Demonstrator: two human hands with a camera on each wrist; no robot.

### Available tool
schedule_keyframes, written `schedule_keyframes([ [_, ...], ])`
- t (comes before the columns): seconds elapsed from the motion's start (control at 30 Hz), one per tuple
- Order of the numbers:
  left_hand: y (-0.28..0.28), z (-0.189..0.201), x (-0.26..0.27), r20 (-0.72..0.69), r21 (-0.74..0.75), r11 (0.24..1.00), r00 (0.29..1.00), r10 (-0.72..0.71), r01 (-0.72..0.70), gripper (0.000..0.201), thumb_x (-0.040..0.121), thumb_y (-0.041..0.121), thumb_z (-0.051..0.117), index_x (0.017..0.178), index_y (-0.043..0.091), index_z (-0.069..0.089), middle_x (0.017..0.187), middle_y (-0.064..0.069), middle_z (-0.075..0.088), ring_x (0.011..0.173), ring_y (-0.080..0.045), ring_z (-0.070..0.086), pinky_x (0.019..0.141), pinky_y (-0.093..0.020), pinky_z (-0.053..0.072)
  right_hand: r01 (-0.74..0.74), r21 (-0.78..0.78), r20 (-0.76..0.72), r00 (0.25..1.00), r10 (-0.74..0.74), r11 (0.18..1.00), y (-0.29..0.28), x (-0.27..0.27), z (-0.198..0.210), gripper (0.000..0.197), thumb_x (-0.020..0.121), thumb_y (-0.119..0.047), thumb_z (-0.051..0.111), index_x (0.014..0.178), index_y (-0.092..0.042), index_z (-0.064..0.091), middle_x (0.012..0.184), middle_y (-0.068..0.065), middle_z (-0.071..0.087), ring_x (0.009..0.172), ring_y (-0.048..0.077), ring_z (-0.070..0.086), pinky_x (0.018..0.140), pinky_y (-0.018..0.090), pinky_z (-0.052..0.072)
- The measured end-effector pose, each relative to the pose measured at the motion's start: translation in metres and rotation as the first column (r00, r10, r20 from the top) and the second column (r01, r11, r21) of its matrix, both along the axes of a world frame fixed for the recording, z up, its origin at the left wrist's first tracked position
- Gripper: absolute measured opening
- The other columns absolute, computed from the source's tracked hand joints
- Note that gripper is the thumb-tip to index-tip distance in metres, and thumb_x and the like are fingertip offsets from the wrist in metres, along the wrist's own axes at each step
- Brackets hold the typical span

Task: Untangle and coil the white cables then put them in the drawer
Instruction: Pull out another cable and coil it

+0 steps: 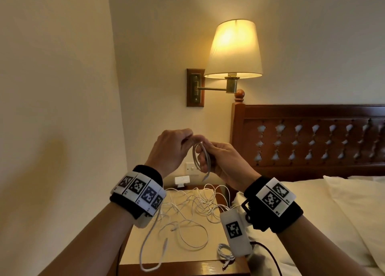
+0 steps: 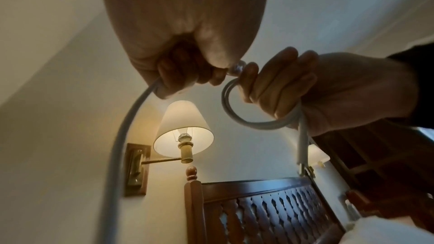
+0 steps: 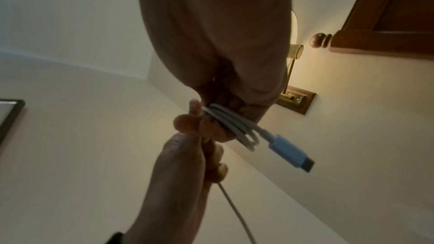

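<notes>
White cable coil (image 1: 201, 158) was held up in the air between both hands, above the nightstand (image 1: 145, 252). Head view: right hand (image 1: 224, 161) had fingers curled round the small coil, a plug end hanging just below it. Left hand (image 1: 170, 148) pinched the cable's run at the top of the coil, touching the right fingertips. That run dropped past the left wrist and ended in a loop over the nightstand's front edge. More white cables (image 1: 193, 211) lay in a loose tangle on the nightstand top; a smaller bundled cable (image 1: 225, 253) sat at its front right corner. Both wrists wore black bands with square black-and-white coded markers; the small letters on them were too small to read. A lit wall lamp (image 1: 234, 50) hung above, a carved wooden headboard (image 1: 312, 142) and white bed (image 1: 333, 213) to the right. A wall switch (image 1: 192, 168) showed behind the hands. No drawer could be made out.

Left wrist view: left hand (image 2: 187, 44) closed on the cable, which curved down and left. Right hand (image 2: 317, 90) gripped the coil (image 2: 246, 118), fingers wrapped through it, one connector hanging straight down.

Right wrist view: right hand (image 3: 211, 53) clamped several turns of the coil (image 3: 234, 127); a pale blue-looking USB plug (image 3: 291, 153) stuck out to the right. Left hand (image 3: 187, 173) pinched the cable just below. No brand or writing legible anywhere.
</notes>
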State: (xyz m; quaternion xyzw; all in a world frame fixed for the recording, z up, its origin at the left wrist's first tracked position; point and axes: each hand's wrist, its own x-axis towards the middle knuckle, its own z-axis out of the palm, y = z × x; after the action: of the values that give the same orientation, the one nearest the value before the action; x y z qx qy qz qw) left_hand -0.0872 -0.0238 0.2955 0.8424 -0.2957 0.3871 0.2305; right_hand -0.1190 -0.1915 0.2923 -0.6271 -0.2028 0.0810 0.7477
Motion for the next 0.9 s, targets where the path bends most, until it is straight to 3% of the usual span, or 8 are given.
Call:
schedule_keyframes([
  [0.07,0.001,-0.005,0.001,-0.045,-0.081,0.995,0.997,-0.062,0.058,0.035,0.092,0.049,0.047,0.068,0.025,0.049,0.054,0.012,0.044,0.050,-0.004,0.042,0.054,-0.020,0.034,-0.038,0.023,-0.045,0.998,0.039,0.999,0.001,0.000,0.002,0.034,0.104,-0.027,0.037,0.090,-0.007,0.060,0.063,0.003,0.053,0.053,0.011,0.049,0.054,0.020,0.044],
  [0.13,0.003,-0.011,0.004,-0.128,-0.187,0.978,0.984,-0.120,0.095,0.054,0.087,0.063,0.041,0.066,0.015,0.054,0.054,0.008,0.045,0.050,-0.008,0.039,0.052,-0.017,0.032,-0.097,0.051,-0.086,0.991,0.101,0.994,0.001,-0.001,0.003,0.034,0.105,-0.028,0.035,0.087,-0.009,0.057,0.060,0.000,0.047,0.051,0.010,0.043,0.054,0.020,0.040],
  [0.2,0.006,-0.019,0.007,-0.213,-0.278,0.954,0.962,-0.171,0.108,0.067,0.082,0.071,0.034,0.065,0.009,0.053,0.055,0.003,0.041,0.052,-0.008,0.035,0.052,-0.019,0.029,-0.154,0.097,-0.111,0.980,0.165,0.983,0.000,-0.001,0.004,0.034,0.105,-0.028,0.034,0.085,-0.011,0.054,0.059,-0.002,0.042,0.050,0.009,0.039,0.053,0.020,0.038],
  [0.4,0.022,-0.078,0.008,-0.340,-0.425,0.901,0.907,-0.250,0.089,0.043,0.096,0.046,0.035,0.064,0.019,0.042,0.055,0.009,0.036,0.052,-0.008,0.031,0.052,-0.020,0.029,-0.157,0.316,-0.181,0.958,0.222,0.935,-0.008,0.008,0.004,0.028,0.102,-0.026,0.038,0.084,-0.011,0.053,0.054,-0.006,0.042,0.046,0.006,0.040,0.048,0.018,0.038],
  [0.5,0.033,-0.112,0.005,-0.399,-0.369,0.928,0.893,-0.207,0.050,0.035,0.102,0.031,0.036,0.069,0.023,0.046,0.056,0.014,0.045,0.054,-0.003,0.038,0.056,-0.018,0.032,-0.103,0.389,-0.210,0.958,0.197,0.916,-0.014,0.016,0.004,0.029,0.103,-0.026,0.037,0.085,-0.011,0.053,0.054,-0.005,0.044,0.046,0.006,0.043,0.047,0.018,0.041],
  [0.67,0.035,-0.142,-0.017,-0.422,-0.211,0.972,0.888,-0.183,0.101,0.032,0.102,0.034,0.038,0.072,0.032,0.047,0.061,0.009,0.045,0.057,-0.010,0.040,0.056,-0.024,0.035,0.025,0.363,-0.183,0.982,0.045,0.932,-0.020,0.026,0.008,0.030,0.104,-0.026,0.037,0.084,-0.011,0.054,0.061,-0.002,0.049,0.049,0.009,0.049,0.050,0.020,0.049],
  [0.8,0.010,-0.111,-0.047,-0.292,0.137,0.977,0.950,-0.115,0.161,0.030,0.103,0.039,0.034,0.075,0.033,0.044,0.065,0.013,0.050,0.060,-0.008,0.048,0.058,-0.016,0.037,0.102,0.167,-0.075,0.993,-0.091,0.981,-0.009,0.028,0.001,0.028,0.103,-0.027,0.042,0.087,-0.010,0.057,0.068,0.003,0.058,0.057,0.013,0.059,0.059,0.024,0.053],
  [0.9,-0.003,-0.074,-0.060,-0.135,0.218,0.968,0.986,-0.095,0.123,0.031,0.102,0.043,0.031,0.083,0.028,0.051,0.068,0.010,0.058,0.056,-0.009,0.049,0.054,-0.020,0.037,0.114,0.060,0.015,0.993,-0.115,0.992,0.000,0.024,0.000,0.028,0.103,-0.026,0.043,0.088,-0.007,0.058,0.070,0.006,0.063,0.061,0.017,0.064,0.062,0.027,0.054],
])
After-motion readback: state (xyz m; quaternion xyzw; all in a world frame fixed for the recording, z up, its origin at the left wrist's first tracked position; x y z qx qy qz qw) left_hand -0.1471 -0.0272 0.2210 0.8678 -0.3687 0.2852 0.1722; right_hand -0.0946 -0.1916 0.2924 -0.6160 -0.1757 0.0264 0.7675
